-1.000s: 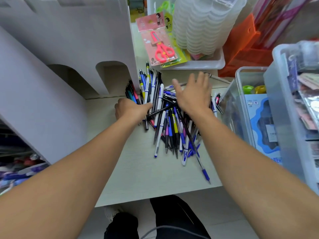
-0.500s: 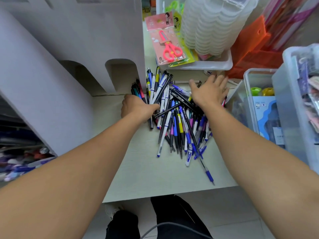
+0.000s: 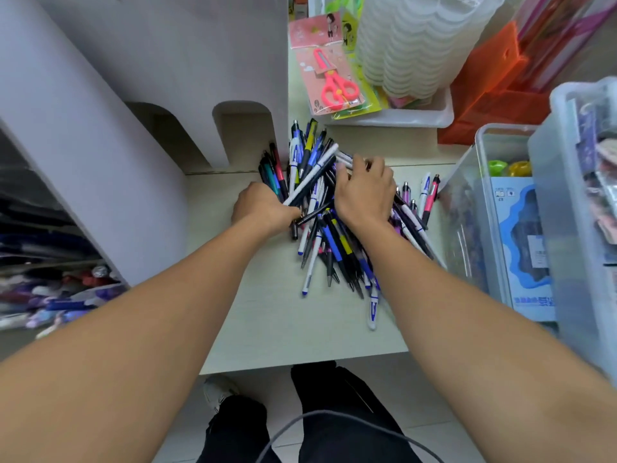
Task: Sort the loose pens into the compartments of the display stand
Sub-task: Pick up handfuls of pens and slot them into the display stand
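**Pen pile sorting: both hands in the heap, nothing in the stand yet**

Far left of the left hand's grip is the white display stand (image 3: 100, 135), with arched openings at its base and, lower down at the edge of view, shelves of blurry stock I can't make out. The left hand (image 3: 263, 208) sits at the left flank of the pen pile (image 3: 330, 212), fingers curled down into it. It looks closed around a few barrels, including one long white-and-dark pen (image 3: 310, 178) that angles up and away from the knuckles, but the fingertips are hidden, so I can't say how many it has.

Just right of that grip, the right hand (image 3: 364, 192) lies on top of the heap with its fingers bent over the far ends of some pens, raking or gathering them. Whether it really pinches any I can't tell. A few pens lie loose to the right of it, beside a clear plastic bin (image 3: 467, 208). Beyond both hands, a packaged pair of pink scissors (image 3: 334, 85) leans in a white tray.

Handling guess: these are light, stiff, smooth plastic barrels, so they'll roll and slide off each other on the pale surface (image 3: 267, 322). A loose bundle will probably fan out. I'd line up same-type pens first, grab mid-barrel, then feed them tip-first into a compartment.
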